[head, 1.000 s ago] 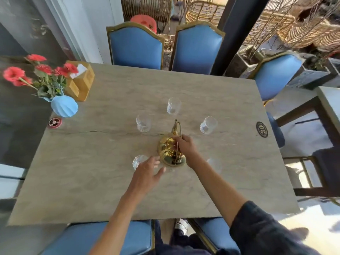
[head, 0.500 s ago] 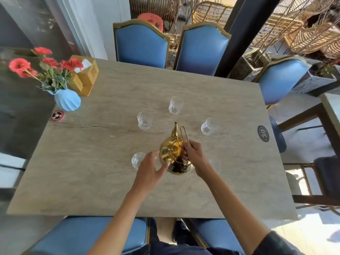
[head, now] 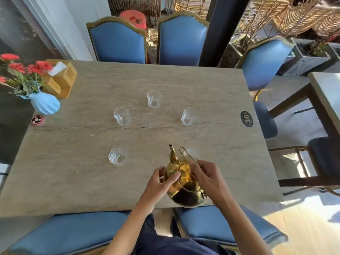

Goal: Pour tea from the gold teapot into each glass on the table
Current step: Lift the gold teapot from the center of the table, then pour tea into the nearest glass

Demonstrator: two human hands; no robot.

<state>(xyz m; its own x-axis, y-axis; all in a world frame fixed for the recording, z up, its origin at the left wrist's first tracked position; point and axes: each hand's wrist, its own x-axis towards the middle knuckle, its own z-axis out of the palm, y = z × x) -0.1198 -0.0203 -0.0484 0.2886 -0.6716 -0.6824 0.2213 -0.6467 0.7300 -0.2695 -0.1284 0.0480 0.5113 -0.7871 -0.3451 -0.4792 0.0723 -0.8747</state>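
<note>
The gold teapot (head: 184, 184) is held up over the near edge of the stone table (head: 92, 177), its spout pointing away from me. My right hand (head: 207, 178) grips its thin wire handle. My left hand (head: 158, 183) presses against the pot's left side. Several clear glasses stand on the table: one at the near left (head: 117, 156), one at the mid left (head: 122, 116), one at the far middle (head: 154, 98), one at the right (head: 188, 116). Another glass (head: 192, 153) is partly hidden behind the handle.
A blue vase (head: 45, 103) with red flowers and a wooden napkin box (head: 62, 80) sit at the table's far left corner. A round number tag (head: 246, 119) lies at the right edge. Blue chairs (head: 117, 41) surround the table.
The teapot has been lifted off the table's middle and drawn back toward me. My left hand has closed in on its side; my right hand kept hold of the handle.
</note>
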